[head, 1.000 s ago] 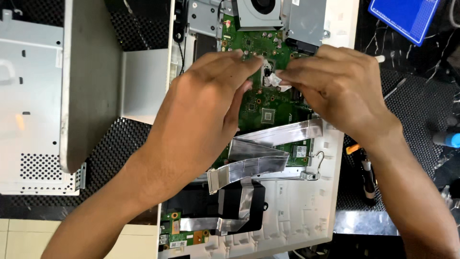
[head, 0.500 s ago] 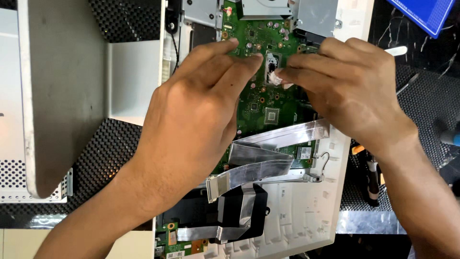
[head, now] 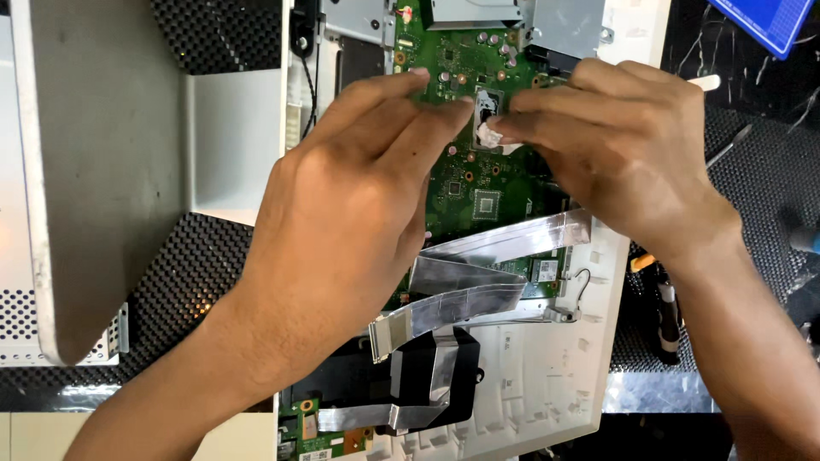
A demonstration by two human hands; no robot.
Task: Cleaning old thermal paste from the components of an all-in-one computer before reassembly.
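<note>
Head view: a small white pad (head: 493,132) is pinched between the fingertips of the right hand (head: 628,149), the grip closed on it directly over the square chip seat (head: 487,109) near the top of the green circuit board (head: 478,183). The left hand (head: 359,205) is held beside it with fingers straight and together, the tips resting on the board just left of the seat; nothing is held in that hand.

Below the hands, silver flat ribbon cables (head: 478,273) are folded across the lower part of the board, and a black block (head: 431,376) is wrapped by another ribbon. The board is seated in a white plastic shell (head: 547,376). To the left a grey metal cover (head: 102,171) lies on a black perforated mat (head: 171,282) on the worktop; to the right a screwdriver (head: 666,307) lies on the mat and a blue object (head: 769,21) shows at the corner.

As a judgement, the step is best done gently: the pad should be kept flat and square to the seat, the board steadied by the left fingertips, pressure spread evenly, and the small components around the seat and the ribbons below left untouched.
</note>
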